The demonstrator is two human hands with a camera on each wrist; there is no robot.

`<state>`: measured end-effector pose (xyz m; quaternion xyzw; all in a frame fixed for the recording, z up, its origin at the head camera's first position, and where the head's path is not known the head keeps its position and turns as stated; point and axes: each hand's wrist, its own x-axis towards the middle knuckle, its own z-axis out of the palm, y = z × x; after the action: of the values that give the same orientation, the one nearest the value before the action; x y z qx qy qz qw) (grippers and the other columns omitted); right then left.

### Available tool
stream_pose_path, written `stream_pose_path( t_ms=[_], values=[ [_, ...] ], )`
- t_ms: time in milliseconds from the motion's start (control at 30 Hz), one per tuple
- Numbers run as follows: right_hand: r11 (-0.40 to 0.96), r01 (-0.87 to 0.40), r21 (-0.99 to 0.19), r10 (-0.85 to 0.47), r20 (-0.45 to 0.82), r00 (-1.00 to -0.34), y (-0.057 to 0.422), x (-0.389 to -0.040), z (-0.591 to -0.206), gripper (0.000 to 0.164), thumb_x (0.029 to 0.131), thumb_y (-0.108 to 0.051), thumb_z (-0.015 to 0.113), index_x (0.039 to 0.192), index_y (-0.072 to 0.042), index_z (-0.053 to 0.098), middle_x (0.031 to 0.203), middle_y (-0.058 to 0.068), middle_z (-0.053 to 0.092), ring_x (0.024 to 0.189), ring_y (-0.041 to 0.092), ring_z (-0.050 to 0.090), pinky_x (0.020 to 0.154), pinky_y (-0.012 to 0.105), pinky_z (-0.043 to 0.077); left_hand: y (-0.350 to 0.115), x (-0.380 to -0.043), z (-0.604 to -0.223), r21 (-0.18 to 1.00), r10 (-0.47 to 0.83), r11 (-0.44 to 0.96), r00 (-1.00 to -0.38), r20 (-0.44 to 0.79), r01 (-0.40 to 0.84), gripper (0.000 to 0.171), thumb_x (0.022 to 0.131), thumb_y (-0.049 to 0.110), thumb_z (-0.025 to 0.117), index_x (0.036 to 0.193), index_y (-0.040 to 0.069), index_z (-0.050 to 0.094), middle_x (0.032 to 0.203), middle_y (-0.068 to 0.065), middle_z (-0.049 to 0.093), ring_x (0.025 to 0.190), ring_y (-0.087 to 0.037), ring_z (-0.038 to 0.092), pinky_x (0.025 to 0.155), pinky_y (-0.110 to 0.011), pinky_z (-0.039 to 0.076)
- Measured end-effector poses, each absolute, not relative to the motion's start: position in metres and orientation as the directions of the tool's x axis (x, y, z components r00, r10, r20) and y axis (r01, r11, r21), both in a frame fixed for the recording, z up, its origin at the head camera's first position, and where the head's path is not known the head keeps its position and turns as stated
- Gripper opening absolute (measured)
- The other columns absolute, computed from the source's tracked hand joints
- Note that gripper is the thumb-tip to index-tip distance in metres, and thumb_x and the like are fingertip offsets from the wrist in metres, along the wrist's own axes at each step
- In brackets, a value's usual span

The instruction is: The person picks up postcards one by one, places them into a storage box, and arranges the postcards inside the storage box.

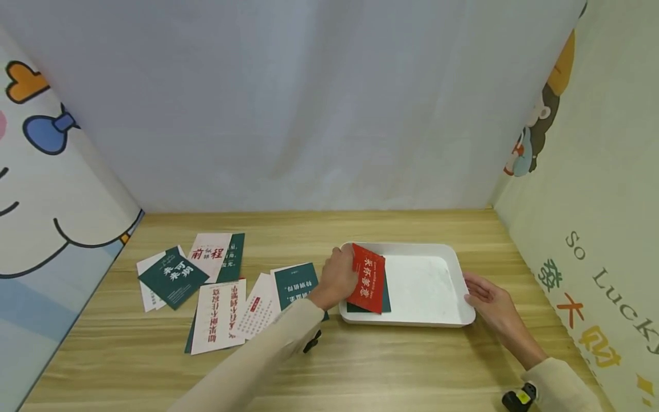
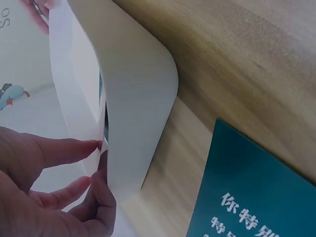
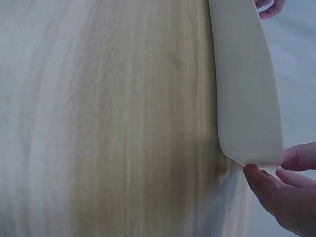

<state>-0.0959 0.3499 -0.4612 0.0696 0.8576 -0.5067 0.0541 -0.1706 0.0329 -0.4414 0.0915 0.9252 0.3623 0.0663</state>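
Note:
A white rectangular tray (image 1: pixel 422 289) lies on the wooden table, right of centre in the head view. My left hand (image 1: pixel 337 277) pinches a red card (image 1: pixel 366 280) with pale Chinese lettering at the tray's left end. Beneath that card, a dark green card (image 1: pixel 386 300) lies on the tray floor, mostly covered. Seen from the left wrist, thumb and fingers meet just inside the tray wall (image 2: pixel 133 89). My right hand (image 1: pixel 491 303) grips the tray's right end. In the right wrist view its thumb is at the rim and its fingertips (image 3: pixel 254 173) touch the outer corner.
Several white and green lettered cards overlap on the left: a green one (image 1: pixel 174 277), a pink-white one (image 1: pixel 210 254), a white one (image 1: pixel 218 317), and another green one (image 1: pixel 296 286) near my left forearm. Printed cloth walls (image 1: pixel 587 229) stand at both sides, a plain one behind.

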Motion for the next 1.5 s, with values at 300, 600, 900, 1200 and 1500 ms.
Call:
stream_pose_path(
  t_ms=[300,600,900,1200,1500],
  values=[
    [0.469,0.16,-0.869,0.07,-0.144,-0.987,0.353,-0.09,-0.465,0.05,0.105,0.0,0.057,0.15,0.016,0.041,0.151,0.037,0.047,0.11,-0.012,0.054,0.086,0.005,0.047,0.045,-0.168,-0.438,0.422,0.266,0.885,-0.958,-0.104,0.2,0.035,0.101,0.006,0.064,0.133,-0.007,0.056,0.108,-0.02,0.061,0.093,-0.03,0.066,0.083,-0.044,0.06],
    [0.489,0.145,-0.86,0.069,-0.128,-0.989,0.35,-0.097,-0.463,0.05,0.105,0.001,0.057,0.15,0.016,0.042,0.151,0.037,0.047,0.115,-0.004,0.058,0.086,0.005,0.046,0.052,-0.173,-0.434,0.27,0.269,0.937,-0.951,-0.153,0.221,0.028,0.097,0.01,0.072,0.12,-0.003,0.064,0.102,-0.015,0.065,0.091,-0.025,0.067,0.078,-0.039,0.061],
    [0.495,0.159,-0.855,0.078,-0.138,-0.987,0.348,-0.097,-0.463,0.049,0.106,0.0,0.056,0.15,0.015,0.042,0.151,0.036,0.047,0.126,0.017,0.061,0.086,0.005,0.046,0.06,-0.166,-0.436,0.028,0.312,0.95,-0.944,-0.106,0.311,0.026,0.096,0.022,0.075,0.114,0.005,0.067,0.101,-0.009,0.068,0.095,-0.019,0.066,0.079,-0.035,0.062],
    [0.532,0.194,-0.824,0.109,-0.161,-0.981,0.345,-0.099,-0.461,0.044,0.105,0.0,0.056,0.145,0.018,0.048,0.145,0.037,0.053,0.122,0.024,0.064,0.082,0.007,0.048,0.03,-0.167,-0.425,0.124,0.378,0.906,-0.906,0.188,0.404,0.024,0.103,0.021,0.066,0.121,0.005,0.066,0.111,-0.012,0.069,0.095,-0.026,0.071,0.079,-0.04,0.061],
    [0.567,0.216,-0.795,0.138,-0.167,-0.976,0.344,-0.099,-0.456,0.043,0.105,-0.002,0.058,0.141,0.02,0.05,0.139,0.038,0.058,0.121,0.035,0.066,0.076,0.009,0.049,-0.068,-0.188,-0.418,0.447,0.286,0.766,-0.867,0.407,0.462,0.041,0.097,0.015,0.077,0.133,0.002,0.063,0.132,-0.021,0.065,0.108,-0.039,0.067,0.093,-0.06,0.052]
  ],
)
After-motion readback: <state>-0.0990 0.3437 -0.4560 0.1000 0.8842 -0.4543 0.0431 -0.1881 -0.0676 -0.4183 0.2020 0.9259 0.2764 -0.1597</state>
